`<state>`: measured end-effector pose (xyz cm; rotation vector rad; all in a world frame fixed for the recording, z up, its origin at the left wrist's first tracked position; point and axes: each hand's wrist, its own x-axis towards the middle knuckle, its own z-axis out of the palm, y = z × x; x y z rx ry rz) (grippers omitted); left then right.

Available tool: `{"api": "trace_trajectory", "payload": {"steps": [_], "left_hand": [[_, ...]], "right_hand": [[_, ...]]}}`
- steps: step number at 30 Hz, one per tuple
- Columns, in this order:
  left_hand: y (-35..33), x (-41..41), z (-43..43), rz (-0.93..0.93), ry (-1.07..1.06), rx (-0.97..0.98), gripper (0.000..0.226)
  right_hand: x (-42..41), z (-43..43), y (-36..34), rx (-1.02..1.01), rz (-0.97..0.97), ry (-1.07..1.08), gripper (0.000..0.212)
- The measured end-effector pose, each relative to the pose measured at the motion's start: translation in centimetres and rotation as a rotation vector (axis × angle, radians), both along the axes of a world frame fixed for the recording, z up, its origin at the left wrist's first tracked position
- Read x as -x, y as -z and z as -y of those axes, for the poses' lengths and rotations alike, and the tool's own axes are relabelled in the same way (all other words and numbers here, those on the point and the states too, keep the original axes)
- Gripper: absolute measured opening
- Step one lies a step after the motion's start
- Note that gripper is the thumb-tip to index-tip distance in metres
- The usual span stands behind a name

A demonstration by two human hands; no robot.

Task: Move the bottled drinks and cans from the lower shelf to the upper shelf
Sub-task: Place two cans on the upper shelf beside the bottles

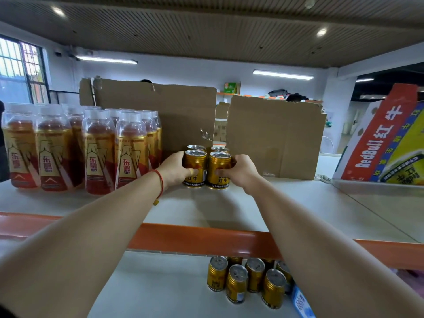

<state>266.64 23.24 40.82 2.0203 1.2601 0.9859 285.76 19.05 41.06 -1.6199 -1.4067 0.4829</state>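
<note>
Both my arms reach onto the upper shelf (229,212). My left hand (175,172) wraps a gold can (196,166) and my right hand (238,172) wraps a second gold can (219,169); both cans stand upright on the shelf, side by side. Two more gold cans (196,148) stand right behind them. Several bottled drinks (98,152) with gold and red labels stand in a cluster at the shelf's left. On the lower shelf (149,285), several gold cans (237,283) stand below my right forearm.
Two brown cardboard sheets (160,111) stand upright behind the cans. A tilted Red Bull carton (380,143) leans at the shelf's right end. An orange beam (195,239) runs along the upper shelf's front edge. A blue packet (302,304) lies beside the lower cans.
</note>
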Motion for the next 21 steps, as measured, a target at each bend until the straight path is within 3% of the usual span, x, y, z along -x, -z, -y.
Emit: {"api": "trace_trajectory", "payload": {"steps": [9,15,21], "left_hand": [[0.1,-0.1,0.3,-0.001,0.017,0.014,0.057],[0.1,-0.2,0.4,0.003,-0.008,0.015,0.056],[0.1,-0.2,2.4,0.048,-0.098,0.027,0.046]], "right_hand": [[0.2,0.4,0.0,0.005,0.02,0.009,0.04],[0.4,0.7,0.4,0.022,0.016,0.028,0.024],[0.8,2.4,0.1,0.041,0.038,0.043,0.03]]}}
